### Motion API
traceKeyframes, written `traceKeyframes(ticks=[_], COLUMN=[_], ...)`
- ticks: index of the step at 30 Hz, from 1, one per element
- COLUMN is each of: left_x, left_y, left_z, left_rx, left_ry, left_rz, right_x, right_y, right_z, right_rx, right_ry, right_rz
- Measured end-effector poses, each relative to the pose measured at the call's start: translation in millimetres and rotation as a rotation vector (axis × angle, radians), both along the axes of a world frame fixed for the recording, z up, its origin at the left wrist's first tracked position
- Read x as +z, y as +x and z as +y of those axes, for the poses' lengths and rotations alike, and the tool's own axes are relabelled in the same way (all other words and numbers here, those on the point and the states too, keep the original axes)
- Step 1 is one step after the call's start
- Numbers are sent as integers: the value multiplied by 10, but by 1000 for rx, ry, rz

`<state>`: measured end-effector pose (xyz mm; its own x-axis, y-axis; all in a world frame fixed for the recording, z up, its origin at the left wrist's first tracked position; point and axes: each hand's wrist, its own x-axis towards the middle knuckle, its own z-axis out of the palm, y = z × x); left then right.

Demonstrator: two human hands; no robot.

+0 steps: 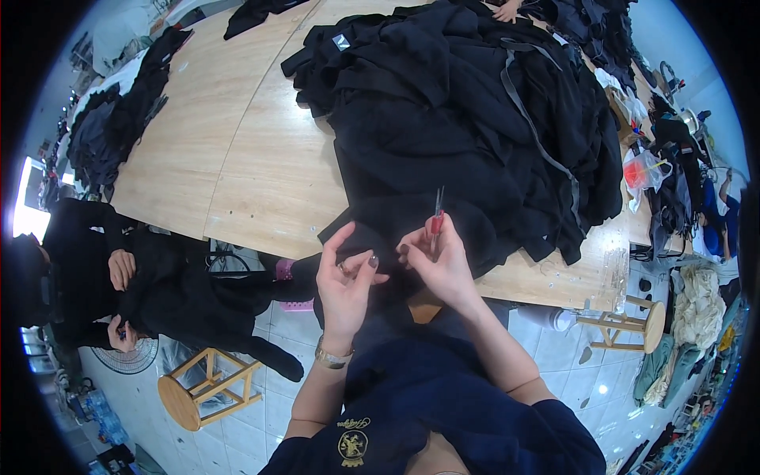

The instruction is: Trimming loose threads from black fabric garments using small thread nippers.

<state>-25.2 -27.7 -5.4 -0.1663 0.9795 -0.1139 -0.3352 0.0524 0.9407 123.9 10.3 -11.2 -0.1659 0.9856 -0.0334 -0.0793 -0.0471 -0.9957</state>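
In my right hand [443, 261] is a pair of small thread snips [438, 222] with red handles, the blades pointing up and away from me. My left hand [346, 289] is raised beside it, its index finger stretched out and its fingers apart. I see nothing held in it, though a fine thread would be too small to make out. Black cloth [388, 226] from a large heap of black garments [451, 111] hangs over the table's near edge under both hands.
The heap lies on a pale wooden table [245, 170]. At the left, a person in black [71, 277] handles dark cloth. Wooden stools stand at lower left [178, 402] and right [654, 326]. Another person's hand [507, 10] rests at the far edge. A bag with a red drink [643, 170] sits at right.
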Motion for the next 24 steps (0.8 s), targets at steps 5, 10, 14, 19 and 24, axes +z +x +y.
traceKeyframes(ticks=[5,10,14,19,24], left_x=[-36,-6,-23,-31,-53], left_y=[-40,30,21,-74,-131], left_z=[-9,2,12,28,71], left_rx=[10,10,25,50,11], left_ry=[-42,-8,14,-35,-61], left_rz=[-172,-9,-16,-152,-199], right_x=[75,113,-12,158,128], right_y=[43,-75,-50,152,238], right_z=[27,-43,-7,16,49], right_rx=[41,10,69,358,261], right_ry=[-100,188,74,-147,59], right_rz=[165,-250,212,510,-142])
